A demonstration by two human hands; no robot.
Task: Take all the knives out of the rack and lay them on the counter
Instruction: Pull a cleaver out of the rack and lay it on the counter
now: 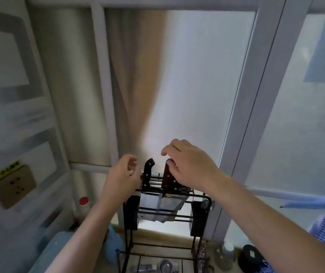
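My rack [201, 198] stands low in the middle of the frame, a black wire frame against the frosted window. Two knives sit in its top slots, blades down and handles up, which is why I come at them from above: the handles are the only safe part to take, and the blades have to lift straight up out of the rails.

The black-handled knife [148, 171] is on the left, its handle free and upright. The brown-handled knife [167, 177] is just to the right of it, leaning slightly left. Both broad blades hang side by side behind the rack's bars, overlapping a little from where I look.

My right hand [189, 166] is over the brown handle. The thumb rests on the handle's top end and the palm covers its right side, but the fingers are arched and spread, not yet wrapped around it, so it touches without gripping. My left hand [123, 174] is half open, fingers curled loosely, holding nothing; it is just beside the black handle at the rack's left edge. Whether it touches the frame I cannot tell, as the picture is blurred there.

Both knives are in the rack, so I judge the task barely begun. The bench [157, 235] shows only as a pale strip under the rack at the bottom of the frame.
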